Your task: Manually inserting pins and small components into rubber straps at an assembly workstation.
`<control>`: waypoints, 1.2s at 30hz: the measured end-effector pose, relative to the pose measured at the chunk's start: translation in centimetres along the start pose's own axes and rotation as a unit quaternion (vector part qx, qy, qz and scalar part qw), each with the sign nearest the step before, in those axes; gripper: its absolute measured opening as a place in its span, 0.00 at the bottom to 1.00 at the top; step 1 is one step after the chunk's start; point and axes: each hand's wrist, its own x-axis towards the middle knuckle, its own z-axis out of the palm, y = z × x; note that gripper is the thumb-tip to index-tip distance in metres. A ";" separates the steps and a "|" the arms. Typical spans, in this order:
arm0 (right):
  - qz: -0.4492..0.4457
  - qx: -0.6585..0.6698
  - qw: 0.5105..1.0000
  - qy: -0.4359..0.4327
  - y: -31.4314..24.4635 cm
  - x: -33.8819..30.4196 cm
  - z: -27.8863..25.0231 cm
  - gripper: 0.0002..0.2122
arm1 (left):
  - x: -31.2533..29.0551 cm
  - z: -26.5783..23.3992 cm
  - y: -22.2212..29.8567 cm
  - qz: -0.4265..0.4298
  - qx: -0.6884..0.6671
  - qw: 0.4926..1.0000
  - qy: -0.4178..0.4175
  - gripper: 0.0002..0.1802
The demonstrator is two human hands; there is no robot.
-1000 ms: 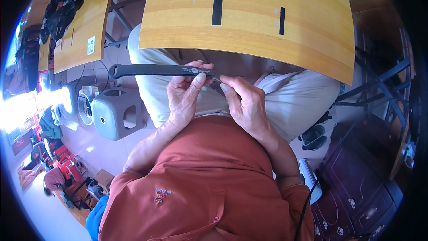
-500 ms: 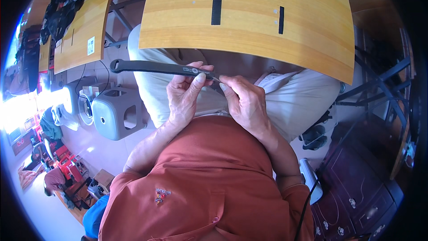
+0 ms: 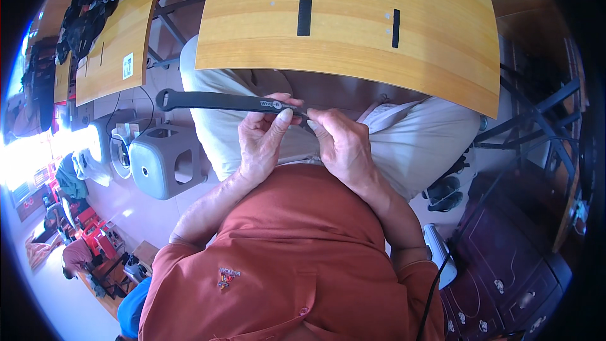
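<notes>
A long dark grey hook-and-loop strap (image 3: 208, 100) with a rounded loop end stretches out to the left over my lap. My left hand (image 3: 260, 136) is closed on it near its right end, thumb on top beside a light printed patch. Close by, my right hand (image 3: 344, 145) is closed in a pinch at that same end. Between its thumb and forefinger is something small and thin, mostly hidden, which I cannot make out. Both hands are held in front of my belly, below the table's near edge.
A wooden table (image 3: 353, 50) stands ahead, with a wide black strip (image 3: 304, 17) and a narrow black strip (image 3: 396, 28) on it. At left are a grey stool (image 3: 158, 163) and another table (image 3: 110, 66) piled with black straps. A dark red cabinet (image 3: 505, 265) is at lower right.
The right fingertips have shifted slightly left, closer to the left thumb. A thin pale piece between the hands shows less now. The strap's loop end has dropped slightly.
</notes>
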 end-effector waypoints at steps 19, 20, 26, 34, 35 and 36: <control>-0.063 -0.066 0.995 -0.039 0.3 1.0 0.0 0.19 | 0.3 -0.6 0.1 -0.063 -0.002 0.998 0.001 0.18; -0.064 -0.067 0.995 -0.039 0.3 1.0 0.0 0.19 | 0.3 -0.3 0.4 -0.062 -0.003 0.998 0.000 0.18; -0.026 -0.021 0.999 -0.023 -0.7 1.2 0.1 0.18 | 0.3 -0.4 1.9 -0.085 0.109 0.990 0.005 0.18; -0.015 -0.025 0.988 -0.154 -1.0 1.0 -1.5 0.17 | 1.9 -2.2 6.0 -0.056 0.386 0.891 -0.231 0.18; -0.025 -0.034 0.985 -0.169 -1.2 1.0 -1.7 0.18 | 2.1 -2.8 5.8 -0.044 0.407 0.871 -0.270 0.19; -0.027 -0.037 0.985 -0.169 -1.2 1.1 -1.8 0.18 | 2.1 -3.1 5.7 -0.041 0.407 0.872 -0.271 0.19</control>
